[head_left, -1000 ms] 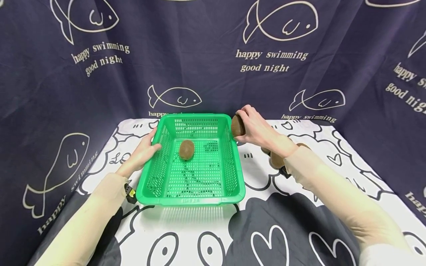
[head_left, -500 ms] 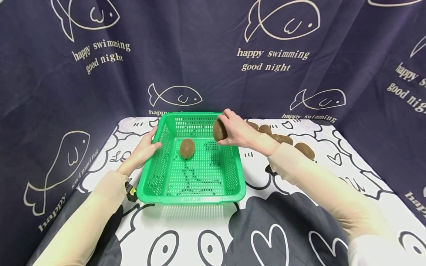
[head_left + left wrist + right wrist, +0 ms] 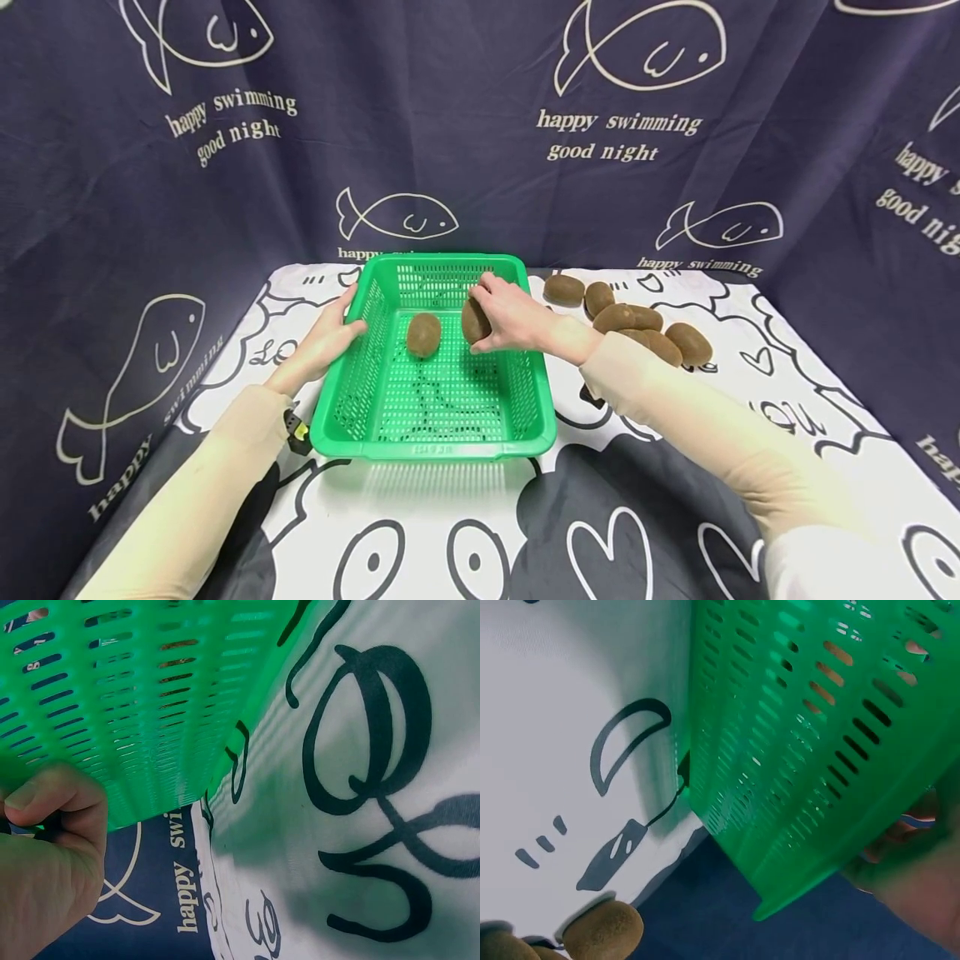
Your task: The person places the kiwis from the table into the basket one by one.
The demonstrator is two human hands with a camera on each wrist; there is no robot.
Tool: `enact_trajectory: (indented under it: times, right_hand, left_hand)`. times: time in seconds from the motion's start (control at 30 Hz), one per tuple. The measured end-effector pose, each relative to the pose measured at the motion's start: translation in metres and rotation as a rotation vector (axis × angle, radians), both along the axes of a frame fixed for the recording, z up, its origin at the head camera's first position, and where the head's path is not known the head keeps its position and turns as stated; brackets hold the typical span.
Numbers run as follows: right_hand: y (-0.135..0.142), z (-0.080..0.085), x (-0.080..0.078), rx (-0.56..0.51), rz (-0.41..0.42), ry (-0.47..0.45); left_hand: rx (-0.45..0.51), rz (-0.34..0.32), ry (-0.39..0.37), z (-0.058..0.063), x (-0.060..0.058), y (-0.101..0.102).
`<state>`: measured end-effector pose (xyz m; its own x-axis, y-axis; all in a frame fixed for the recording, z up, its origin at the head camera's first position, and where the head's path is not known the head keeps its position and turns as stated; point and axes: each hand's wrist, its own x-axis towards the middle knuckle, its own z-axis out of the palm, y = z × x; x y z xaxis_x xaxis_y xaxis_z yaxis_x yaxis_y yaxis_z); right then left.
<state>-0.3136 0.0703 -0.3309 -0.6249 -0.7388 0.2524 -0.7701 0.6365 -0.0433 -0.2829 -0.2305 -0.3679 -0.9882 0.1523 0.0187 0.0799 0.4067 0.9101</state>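
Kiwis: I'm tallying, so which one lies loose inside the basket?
The loose kiwi toward the far end of the green basket; the held kiwi is to its right, and the other kiwis lie outside on the tablecloth.

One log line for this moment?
left hand: grips green basket | right hand: holds kiwi over basket | inside: another kiwi | table: more kiwis

A green boxy plastic basket (image 3: 432, 451) sits on a white and dark printed tablecloth (image 3: 423, 533). One brown oval kiwi (image 3: 423, 335) is in it, near the back. The left hand (image 3: 324, 337) is at the left rim. The right hand (image 3: 516, 318) holds another kiwi (image 3: 474, 322) to its right. More kiwis (image 3: 613, 317) lie right of the basket. A dark blue printed fabric curtain (image 3: 465, 133) hangs behind.
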Motion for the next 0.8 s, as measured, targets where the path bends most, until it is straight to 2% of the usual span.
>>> enact_trajectory:
  times: [0.27,0.53,0.67,0.8]
  right_hand:
    - [0.001,-0.005,0.0,0.014,-0.022,-0.004]
    - [0.005,-0.003,0.0,0.04,-0.024,-0.005]
    - [0.014,0.003,-0.001,0.002,-0.016,0.022]
    - [0.028,0.008,-0.001,-0.069,-0.049,0.007]
  left_hand:
    - [0.003,-0.001,0.005,0.001,0.0,0.001]
    - [-0.009,0.003,-0.001,-0.001,-0.001,0.002]
    - [0.004,-0.001,-0.006,-0.001,0.0,0.002]
    - [0.011,-0.007,0.001,-0.001,0.001,0.001]
